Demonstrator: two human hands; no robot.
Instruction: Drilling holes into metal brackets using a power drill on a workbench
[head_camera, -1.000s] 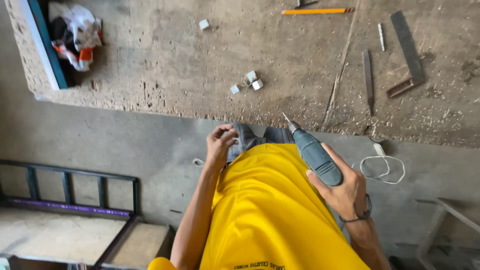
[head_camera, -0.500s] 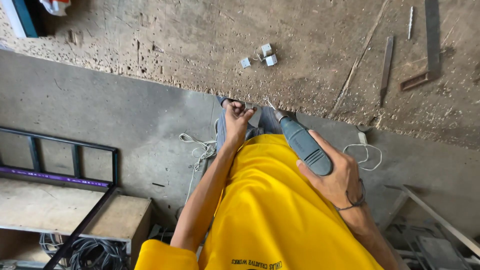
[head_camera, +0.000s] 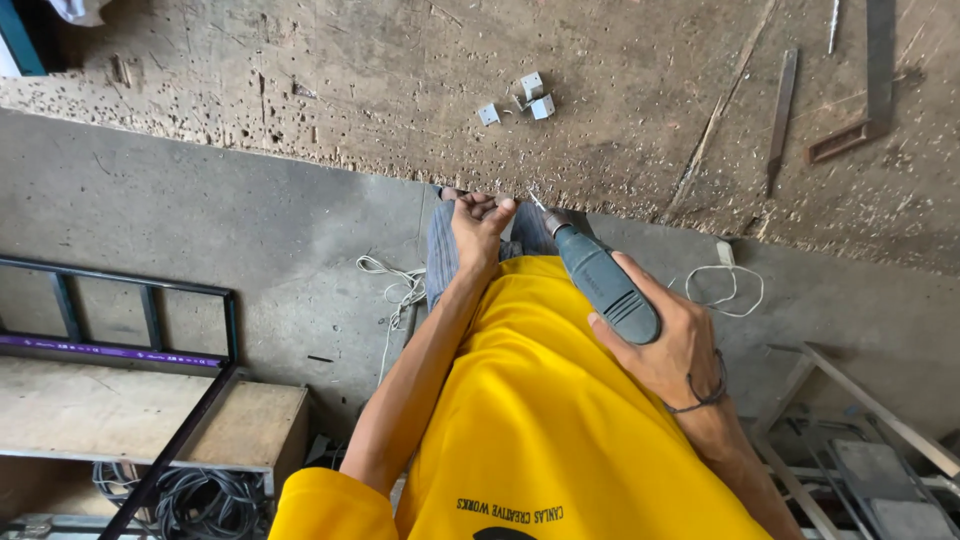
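My right hand (head_camera: 668, 345) grips a grey-blue power drill (head_camera: 603, 282), its bit pointing up-left toward the edge of the worn wooden workbench (head_camera: 620, 110). My left hand (head_camera: 478, 225) has its fingers curled closed at the bench edge, just left of the drill tip; what it pinches is too small to see. My yellow shirt (head_camera: 560, 420) fills the lower middle. Small white metal brackets (head_camera: 520, 100) lie on the bench above my hands.
Flat metal bars (head_camera: 782, 110) and an angle piece (head_camera: 850, 135) lie on the bench at the right. White cords (head_camera: 400, 290) trail on the concrete floor. A black metal frame (head_camera: 150, 300) over a wooden board stands at left; metal frames (head_camera: 860, 450) at lower right.
The view has shifted down and toward the bench edge. My left hand has reached up to the bench edge and the drill tip has followed close beside it.
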